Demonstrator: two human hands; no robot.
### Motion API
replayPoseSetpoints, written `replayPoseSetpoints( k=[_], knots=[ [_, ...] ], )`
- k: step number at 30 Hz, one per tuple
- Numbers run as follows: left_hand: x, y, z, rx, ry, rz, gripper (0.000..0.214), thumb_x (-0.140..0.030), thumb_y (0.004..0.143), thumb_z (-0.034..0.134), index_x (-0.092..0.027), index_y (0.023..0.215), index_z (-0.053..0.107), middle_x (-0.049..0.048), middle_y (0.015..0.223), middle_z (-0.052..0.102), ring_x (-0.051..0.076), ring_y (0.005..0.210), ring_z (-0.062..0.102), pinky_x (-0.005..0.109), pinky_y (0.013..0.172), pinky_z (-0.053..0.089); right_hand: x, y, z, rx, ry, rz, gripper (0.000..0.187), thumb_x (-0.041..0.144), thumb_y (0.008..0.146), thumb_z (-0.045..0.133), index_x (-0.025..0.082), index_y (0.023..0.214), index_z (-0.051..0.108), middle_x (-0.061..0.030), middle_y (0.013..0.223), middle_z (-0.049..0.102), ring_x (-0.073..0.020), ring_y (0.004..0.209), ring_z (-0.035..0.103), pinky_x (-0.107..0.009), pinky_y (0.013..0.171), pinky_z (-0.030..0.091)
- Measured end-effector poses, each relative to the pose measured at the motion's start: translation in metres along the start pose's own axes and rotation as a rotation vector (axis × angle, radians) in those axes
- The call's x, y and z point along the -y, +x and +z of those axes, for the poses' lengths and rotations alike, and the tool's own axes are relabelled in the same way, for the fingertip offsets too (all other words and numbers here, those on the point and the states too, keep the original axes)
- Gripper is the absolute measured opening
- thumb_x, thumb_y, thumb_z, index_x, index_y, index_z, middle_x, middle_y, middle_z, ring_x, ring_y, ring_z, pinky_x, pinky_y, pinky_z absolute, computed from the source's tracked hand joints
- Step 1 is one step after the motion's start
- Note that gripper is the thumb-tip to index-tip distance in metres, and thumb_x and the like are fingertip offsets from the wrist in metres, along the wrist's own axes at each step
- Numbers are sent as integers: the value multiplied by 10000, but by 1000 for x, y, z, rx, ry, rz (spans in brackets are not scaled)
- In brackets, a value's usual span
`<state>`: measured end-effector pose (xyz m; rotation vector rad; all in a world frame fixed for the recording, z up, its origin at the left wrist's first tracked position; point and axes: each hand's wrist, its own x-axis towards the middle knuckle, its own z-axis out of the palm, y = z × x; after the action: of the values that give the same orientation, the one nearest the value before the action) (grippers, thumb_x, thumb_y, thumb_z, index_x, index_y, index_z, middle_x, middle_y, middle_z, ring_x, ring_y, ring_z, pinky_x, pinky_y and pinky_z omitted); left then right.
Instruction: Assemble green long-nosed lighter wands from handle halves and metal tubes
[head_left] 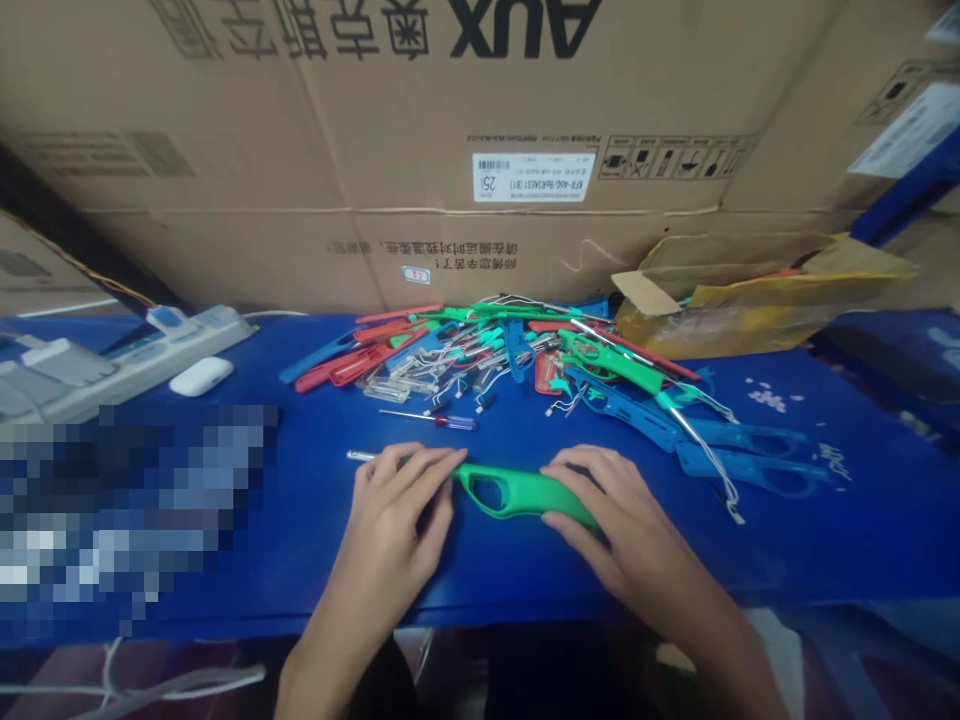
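Note:
A green gas lighter (529,490) with a long metal nozzle lies level between my two hands, just above or on the blue table. My left hand (405,510) is closed around its nozzle end, and the metal tip sticks out to the left. The thick handle end sits in the grip of my right hand (615,520), thumb in front and fingers behind. Between the hands the trigger opening shows. Beyond my left hand lies a small screwdriver (454,423) with a purple and red handle.
A pile of lighter shells, metal tubes and wired parts (480,350) spreads across the back of the table (300,540). An open carton (720,310) stands at right, with blue shell halves (750,455) before it. A power strip (150,350) and white case (201,376) lie left.

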<state>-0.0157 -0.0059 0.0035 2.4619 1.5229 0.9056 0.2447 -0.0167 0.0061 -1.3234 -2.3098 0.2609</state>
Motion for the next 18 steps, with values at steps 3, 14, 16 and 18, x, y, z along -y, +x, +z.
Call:
replayPoseSetpoints(
  k=[3,14,16,18],
  knots=[
    [-4,0,0,69,11,22,399,-191,1007,508,-279,1395,533,42,1319,657,270,1276,482,547,1091,336,0,0,0,13,2,-7,318,376,1008,542,245,1294,582,-103,1343,595,-281,1288,517,-501,1063,465],
    [-2,3,2,100,13,68,368,-385,996,605,-288,1351,602,47,1259,671,254,1183,577,574,1163,299,3,2,-2,73,14,42,310,324,1047,458,204,1312,567,-102,1329,630,-252,1261,552,-467,1075,460],
    [-1,3,2,89,10,79,356,-344,1011,585,-276,1360,599,57,1244,672,248,1150,587,554,1125,347,3,2,-2,68,9,63,312,318,1056,436,203,1318,559,-105,1345,623,-255,1271,550,-473,1080,454],
    [0,3,3,72,7,96,333,-307,1020,569,-278,1349,611,59,1220,678,241,1111,598,536,1085,386,3,1,-1,70,-3,79,319,314,1062,419,204,1332,547,-105,1365,614,-259,1277,547,-487,1082,451]
  ],
)
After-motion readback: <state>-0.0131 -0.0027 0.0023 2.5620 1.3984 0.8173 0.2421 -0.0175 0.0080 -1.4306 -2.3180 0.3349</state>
